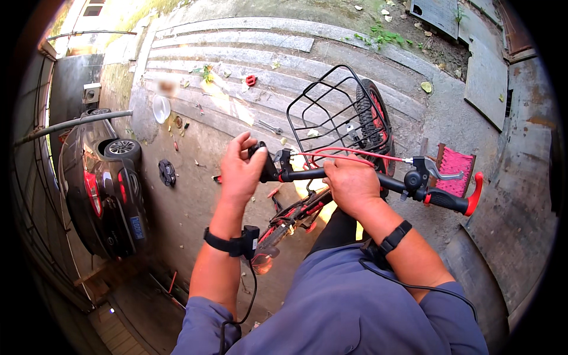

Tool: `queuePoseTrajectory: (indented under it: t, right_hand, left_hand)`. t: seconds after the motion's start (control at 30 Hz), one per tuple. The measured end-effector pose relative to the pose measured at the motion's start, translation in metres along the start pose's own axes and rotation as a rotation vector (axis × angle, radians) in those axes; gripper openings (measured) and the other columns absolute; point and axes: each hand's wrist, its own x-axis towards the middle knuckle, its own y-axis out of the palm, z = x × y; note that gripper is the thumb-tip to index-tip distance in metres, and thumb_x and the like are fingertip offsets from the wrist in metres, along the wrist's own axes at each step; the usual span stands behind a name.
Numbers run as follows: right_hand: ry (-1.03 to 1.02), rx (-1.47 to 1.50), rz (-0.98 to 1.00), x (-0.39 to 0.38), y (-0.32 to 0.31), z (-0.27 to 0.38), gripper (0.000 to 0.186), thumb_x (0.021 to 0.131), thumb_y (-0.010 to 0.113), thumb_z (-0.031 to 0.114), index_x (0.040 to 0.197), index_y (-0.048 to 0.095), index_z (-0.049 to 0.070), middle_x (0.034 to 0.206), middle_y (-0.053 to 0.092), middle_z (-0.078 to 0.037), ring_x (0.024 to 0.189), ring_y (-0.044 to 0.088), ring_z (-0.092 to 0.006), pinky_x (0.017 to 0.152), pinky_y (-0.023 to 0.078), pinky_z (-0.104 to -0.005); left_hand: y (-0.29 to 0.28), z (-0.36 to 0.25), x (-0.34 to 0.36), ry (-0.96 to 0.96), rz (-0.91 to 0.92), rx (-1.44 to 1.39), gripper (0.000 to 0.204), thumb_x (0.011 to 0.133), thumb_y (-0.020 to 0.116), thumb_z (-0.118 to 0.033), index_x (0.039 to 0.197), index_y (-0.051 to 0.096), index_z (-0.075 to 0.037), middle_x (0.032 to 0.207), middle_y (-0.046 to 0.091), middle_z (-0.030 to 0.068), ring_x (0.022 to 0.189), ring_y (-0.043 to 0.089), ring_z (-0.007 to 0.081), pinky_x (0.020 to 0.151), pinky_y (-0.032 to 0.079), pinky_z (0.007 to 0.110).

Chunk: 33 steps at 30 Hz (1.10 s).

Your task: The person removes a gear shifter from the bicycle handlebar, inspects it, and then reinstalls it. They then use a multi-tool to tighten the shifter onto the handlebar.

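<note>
A black bicycle handlebar (307, 174) runs across in front of me. My left hand (241, 164) is closed, thumb and fingers pinching a black piece (267, 163) at the bar's left end; whether it is a grip cannot be made out. My right hand (354, 184) wraps over the bar's middle, beside the red cables (349, 152). Further right are a silver brake lever (444, 173), a round black bell (413, 179) and a black grip (448, 200) with a red bar end (475, 194). Ahead sit a wire basket (331, 112) and the front wheel (373, 112).
A wrench (270, 126), a red object (251, 80), a white bowl (161, 109) and a black object (167, 173) lie on the ground to the left. Beyond them a dark car (106, 183) is parked. A pink woven seat (454, 170) stands at right, near metal sheets (515, 183).
</note>
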Motion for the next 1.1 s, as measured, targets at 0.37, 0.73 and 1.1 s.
queuePoseTrajectory:
  t: [0.37,0.73,1.1]
  right_hand:
    - [0.017,-0.026,0.025,0.0,-0.001,0.0,0.025,0.08,0.078,0.025,0.1,0.07,0.013,0.078,0.061,-0.002,0.071,0.066,-0.0248,0.06,0.052,-0.04]
    - [0.016,-0.016,0.013,0.001,0.0,0.0,0.025,0.078,0.08,0.025,0.097,0.069,0.013,0.08,0.062,-0.003,0.072,0.067,-0.0247,0.061,0.053,-0.0395]
    - [0.006,-0.004,0.011,0.003,0.001,0.001,0.024,0.08,0.079,0.025,0.098,0.069,0.013,0.081,0.061,-0.003,0.076,0.066,-0.0247,0.062,0.052,-0.0404]
  left_hand:
    - [0.045,-0.037,-0.059,0.705,0.088,0.511,0.058,0.076,0.078,-0.004,0.13,0.057,-0.001,0.119,0.064,0.0177,0.108,0.061,0.0369,0.1,0.046,0.044]
    - [0.042,0.005,-0.109,0.686,-0.098,0.595,0.051,0.08,0.081,-0.009,0.126,0.059,-0.006,0.124,0.064,0.0137,0.124,0.058,0.0325,0.108,0.039,0.054]
    - [-0.01,0.087,-0.089,-0.166,-0.085,0.127,0.056,0.087,0.075,0.0,0.137,0.049,0.004,0.102,0.074,0.0097,0.086,0.071,0.0129,0.069,0.055,0.024]
